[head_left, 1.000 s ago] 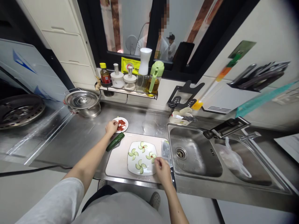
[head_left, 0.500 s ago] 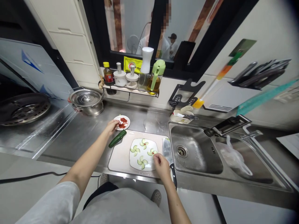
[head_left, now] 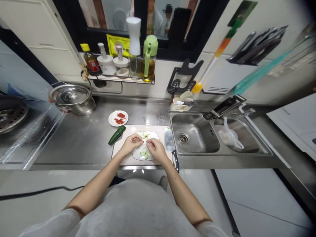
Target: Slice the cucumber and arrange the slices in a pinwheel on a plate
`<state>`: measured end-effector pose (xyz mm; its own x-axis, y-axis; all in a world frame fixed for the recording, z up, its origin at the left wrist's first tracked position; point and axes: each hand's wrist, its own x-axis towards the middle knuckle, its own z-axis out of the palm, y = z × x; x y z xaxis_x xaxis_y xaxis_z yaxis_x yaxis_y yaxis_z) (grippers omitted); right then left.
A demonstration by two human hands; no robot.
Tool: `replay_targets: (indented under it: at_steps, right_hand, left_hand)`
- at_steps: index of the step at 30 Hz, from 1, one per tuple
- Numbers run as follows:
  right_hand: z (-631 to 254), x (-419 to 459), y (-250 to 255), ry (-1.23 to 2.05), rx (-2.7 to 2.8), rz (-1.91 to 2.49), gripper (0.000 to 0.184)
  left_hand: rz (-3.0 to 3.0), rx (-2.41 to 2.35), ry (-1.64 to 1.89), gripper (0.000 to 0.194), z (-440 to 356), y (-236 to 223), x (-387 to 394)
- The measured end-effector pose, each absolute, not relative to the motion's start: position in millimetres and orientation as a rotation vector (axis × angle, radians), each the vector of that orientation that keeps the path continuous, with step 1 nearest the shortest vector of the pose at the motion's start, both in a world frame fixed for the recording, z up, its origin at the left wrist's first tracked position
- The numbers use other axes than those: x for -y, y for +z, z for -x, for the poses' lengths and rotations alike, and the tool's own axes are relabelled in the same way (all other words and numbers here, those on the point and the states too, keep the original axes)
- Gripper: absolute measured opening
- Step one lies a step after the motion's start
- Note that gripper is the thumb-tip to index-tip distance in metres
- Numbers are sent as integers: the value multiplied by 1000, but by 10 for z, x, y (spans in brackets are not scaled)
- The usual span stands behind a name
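Over the white square plate (head_left: 153, 135), my left hand (head_left: 132, 144) pinches a small red pepper piece at its fingertips. My right hand (head_left: 157, 150) is beside it, thumb and fingers pressed together; whatever they may hold is too small to make out. Cucumber slices (head_left: 145, 153) lie on the plate in pinwheel shapes, some hidden under my hands. Beneath the plate is a pale cutting board (head_left: 123, 160). A dark green cucumber piece (head_left: 117, 135) rests across the board's left edge. Behind it, a small white dish (head_left: 112, 118) holds chopped red pepper bits (head_left: 120, 118).
A cleaver (head_left: 170, 140) lies on the board's right side, its black handle toward the front edge. To the right is a double sink (head_left: 195, 131) with a plastic bag (head_left: 229, 135). A lidded steel pot (head_left: 82, 103) stands back left; a seasoning rack (head_left: 118, 79) hangs above the counter.
My left hand has moved right from the small dish to over the plate, carrying a red piece. My right hand has shifted from the plate's right edge toward its middle. The view has shifted too.
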<state>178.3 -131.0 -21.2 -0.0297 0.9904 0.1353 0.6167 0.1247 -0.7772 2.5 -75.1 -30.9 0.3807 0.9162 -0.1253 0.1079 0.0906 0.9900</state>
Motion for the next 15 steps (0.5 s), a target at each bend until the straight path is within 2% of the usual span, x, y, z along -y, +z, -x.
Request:
replay_targets:
  at_steps: [15]
  right_hand:
    - [-1796, 1495, -378, 752, 1904, 1533, 8]
  left_hand:
    - [-1703, -1009, 620, 19, -24, -436, 995]
